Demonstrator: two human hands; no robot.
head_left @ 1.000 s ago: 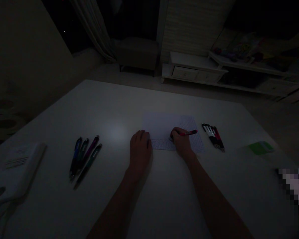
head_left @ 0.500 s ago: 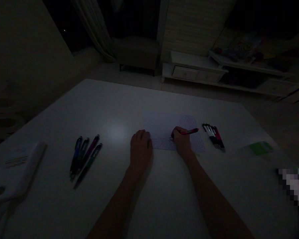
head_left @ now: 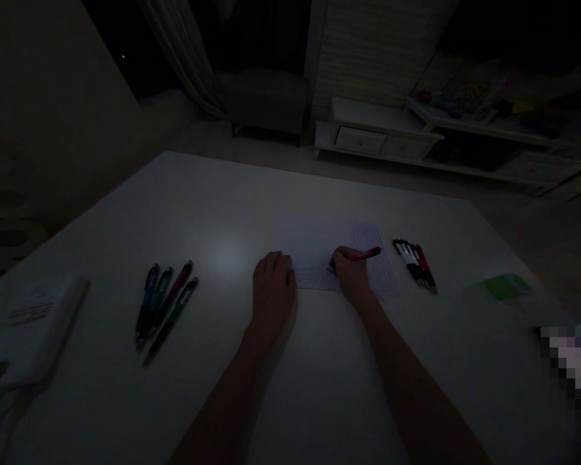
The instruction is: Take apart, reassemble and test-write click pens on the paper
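A sheet of paper (head_left: 314,248) lies on the white table (head_left: 213,200), with dense handwriting along its right part and its near edge. My right hand (head_left: 350,270) is closed round a red pen (head_left: 365,254), its tip down at the paper and its back end pointing right. Flat on the table, my left hand (head_left: 274,287) rests with its fingers over the sheet's left edge, holding nothing. The room is dim, so fine detail on the paper is hard to make out.
Several pens (head_left: 167,307) lie at the left, and more pens (head_left: 416,265) right of the paper. A white box-like device (head_left: 33,329) with a cable sits at far left. A green packet (head_left: 506,286) and a pixelated object (head_left: 574,365) are at the right.
My right hand and the red pen have shifted very slightly left over the paper. My left hand stays where it was.
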